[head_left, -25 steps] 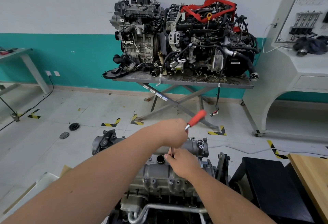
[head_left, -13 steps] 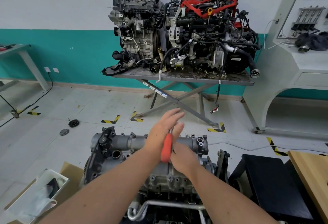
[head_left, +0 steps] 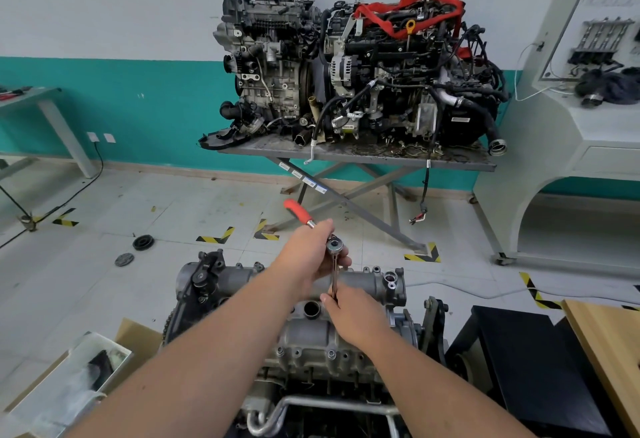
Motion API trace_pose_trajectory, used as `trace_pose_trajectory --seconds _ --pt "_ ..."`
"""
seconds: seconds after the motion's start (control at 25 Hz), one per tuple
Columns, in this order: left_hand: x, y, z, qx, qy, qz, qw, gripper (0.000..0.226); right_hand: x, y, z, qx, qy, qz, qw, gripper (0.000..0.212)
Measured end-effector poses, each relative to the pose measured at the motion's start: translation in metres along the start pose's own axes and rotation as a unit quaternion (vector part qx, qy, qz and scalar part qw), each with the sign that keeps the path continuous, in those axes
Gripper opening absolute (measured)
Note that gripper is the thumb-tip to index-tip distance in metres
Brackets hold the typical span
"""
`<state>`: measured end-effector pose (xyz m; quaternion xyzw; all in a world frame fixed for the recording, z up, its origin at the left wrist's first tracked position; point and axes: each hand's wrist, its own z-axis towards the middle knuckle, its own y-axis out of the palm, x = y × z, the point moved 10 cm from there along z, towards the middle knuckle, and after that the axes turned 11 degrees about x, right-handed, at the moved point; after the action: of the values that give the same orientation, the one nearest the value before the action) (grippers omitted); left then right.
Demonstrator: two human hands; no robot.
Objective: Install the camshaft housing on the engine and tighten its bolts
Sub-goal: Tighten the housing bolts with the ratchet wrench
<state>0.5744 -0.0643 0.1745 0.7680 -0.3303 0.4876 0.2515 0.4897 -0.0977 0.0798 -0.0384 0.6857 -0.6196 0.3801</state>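
The grey camshaft housing [head_left: 242,280] lies across the top of the engine [head_left: 308,344] in front of me. A ratchet wrench with a red handle [head_left: 298,211] stands over its middle, on a chrome extension [head_left: 334,276] that points down at the housing. My left hand [head_left: 308,254] grips the wrench just below the red handle, beside the ratchet head. My right hand [head_left: 353,316] pinches the lower end of the extension where it meets the housing; the socket and bolt are hidden under its fingers.
Two more engines sit on a grey scissor table [head_left: 346,155] against the far wall. A white trainer console [head_left: 568,132] stands at right. A black cabinet [head_left: 530,358] and a wooden board [head_left: 609,344] are close on the right, a cardboard box [head_left: 62,392] on the left.
The red handle swung from pointing upper right, through a low position near my wrist, to pointing upper left. My left hand closed round the wrench again. My right hand stayed on the extension.
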Motion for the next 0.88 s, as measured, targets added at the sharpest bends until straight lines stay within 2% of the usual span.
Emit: trace_pose_trajectory --seconds 0.12,0.2,0.24,0.28,0.32,0.4,0.44,0.48,0.52,0.6,0.68,0.72,0.76,0.84,0.88 --pt "0.012 0.007 -0.007 -0.057 0.018 0.201 0.978 0.018 -0.001 0.001 -0.002 -0.008 -0.009 -0.003 1.0 0.023" --pt "0.021 0.013 -0.012 -0.077 0.066 0.335 0.937 0.025 -0.002 0.002 -0.004 -0.01 -0.015 0.0 1.0 0.023" --pt "0.028 0.019 -0.014 -0.085 0.107 0.404 0.905 0.026 -0.003 0.001 -0.004 -0.01 -0.016 0.0 1.0 0.024" --pt "0.035 0.026 -0.017 -0.091 0.159 0.479 0.859 0.025 -0.004 0.001 -0.004 -0.01 -0.018 0.0 1.0 0.025" --pt "0.041 0.034 -0.021 -0.09 0.218 0.557 0.796 0.025 -0.004 0.002 -0.005 -0.012 -0.02 0.001 1.0 0.026" --pt "0.052 0.049 -0.032 -0.062 0.344 0.685 0.639 0.028 -0.004 0.0 -0.004 -0.005 -0.02 -0.004 1.0 0.024" --pt "0.052 0.054 -0.039 -0.044 0.405 0.715 0.568 0.031 -0.004 -0.001 -0.004 -0.001 -0.013 0.001 1.0 0.024" --pt "0.05 0.059 -0.047 -0.028 0.465 0.716 0.521 0.033 -0.002 0.0 -0.004 -0.003 -0.006 0.009 1.0 0.025" --pt "0.047 0.06 -0.057 -0.01 0.524 0.693 0.496 0.037 -0.003 -0.002 -0.003 0.006 -0.008 0.016 1.0 0.027" --pt "0.048 0.051 -0.079 0.046 0.632 0.592 0.498 0.044 -0.004 -0.003 -0.003 0.014 -0.003 0.023 1.0 0.03" --pt "0.047 0.032 -0.091 0.122 0.687 0.476 0.536 0.053 -0.003 -0.004 -0.005 0.036 0.006 0.041 0.998 0.024" --pt "0.042 0.026 -0.088 0.13 0.672 0.444 0.578 0.056 0.003 -0.001 -0.004 0.032 0.016 0.035 0.999 0.021" --pt "0.035 0.024 -0.08 0.111 0.637 0.415 0.64 0.058 0.004 -0.004 -0.004 0.045 0.023 0.048 0.998 0.023" --pt "0.021 0.022 -0.058 0.019 0.514 0.302 0.803 0.054 0.004 -0.004 -0.003 0.038 0.0 0.028 0.999 0.026" --pt "0.017 0.018 -0.048 -0.008 0.444 0.214 0.87 0.045 0.0 -0.002 -0.001 0.028 -0.014 0.012 0.999 0.028"
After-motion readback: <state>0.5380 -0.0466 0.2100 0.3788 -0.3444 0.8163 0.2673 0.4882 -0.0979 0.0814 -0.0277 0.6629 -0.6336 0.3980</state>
